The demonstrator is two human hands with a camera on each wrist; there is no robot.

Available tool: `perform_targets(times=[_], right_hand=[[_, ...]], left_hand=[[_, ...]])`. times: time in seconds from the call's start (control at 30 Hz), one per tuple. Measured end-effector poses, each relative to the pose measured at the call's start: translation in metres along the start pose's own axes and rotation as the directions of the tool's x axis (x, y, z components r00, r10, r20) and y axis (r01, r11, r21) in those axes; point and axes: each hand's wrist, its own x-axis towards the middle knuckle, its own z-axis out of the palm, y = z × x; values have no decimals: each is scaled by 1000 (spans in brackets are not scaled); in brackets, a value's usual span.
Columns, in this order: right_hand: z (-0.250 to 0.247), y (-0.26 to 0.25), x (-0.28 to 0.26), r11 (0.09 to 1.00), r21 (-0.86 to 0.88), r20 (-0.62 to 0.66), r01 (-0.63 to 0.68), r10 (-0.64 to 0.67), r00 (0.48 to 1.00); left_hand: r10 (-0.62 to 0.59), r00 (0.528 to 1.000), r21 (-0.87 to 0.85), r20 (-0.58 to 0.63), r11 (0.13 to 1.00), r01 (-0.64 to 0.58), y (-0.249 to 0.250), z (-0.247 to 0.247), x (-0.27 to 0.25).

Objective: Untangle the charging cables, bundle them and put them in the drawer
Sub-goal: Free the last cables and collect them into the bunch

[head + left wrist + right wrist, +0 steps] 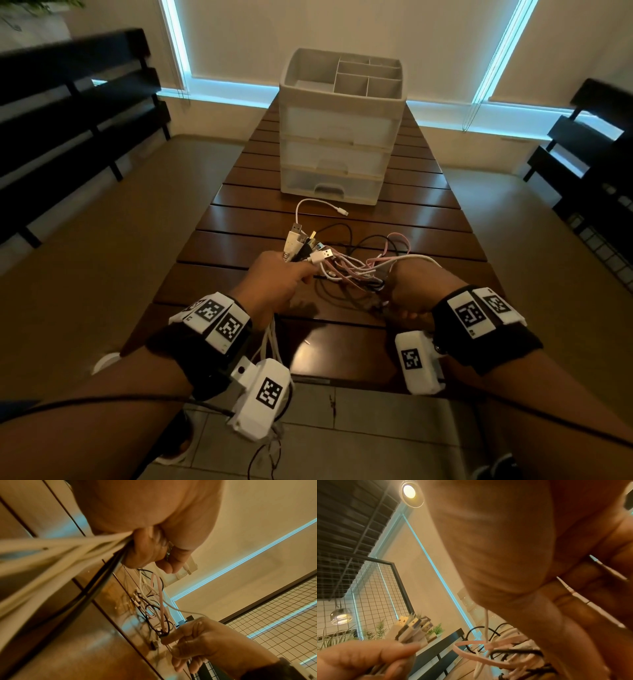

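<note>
Both grips on tangled cables (346, 263) over slatted wooden table (239, 219).

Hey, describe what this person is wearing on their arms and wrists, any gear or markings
Both forearms are bare, no sleeves. Each wrist carries a wide black strap topped with white plates printed with black square-pattern markers. A boxy white camera housing with its own marker hangs under the left wrist, another under the right. A thin black cable runs along the left forearm.
</note>
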Motion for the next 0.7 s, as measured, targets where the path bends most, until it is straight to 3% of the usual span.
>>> perform_targets(times=[0.17,0.3,0.7], right_hand=[[6,4,6,999,16,-111,51,-49,993],[15,7,9,994,-107,-72,19,-27,997],[20,13,17,991,-125,-80,-54,44,996]], left_hand=[[3,1000,-5,-2,1000,-3,1,2,-1],[5,1000,-6,3,1000,-5,2,2,-4],[31,999,-52,33,998,-29,2,6,-2]])
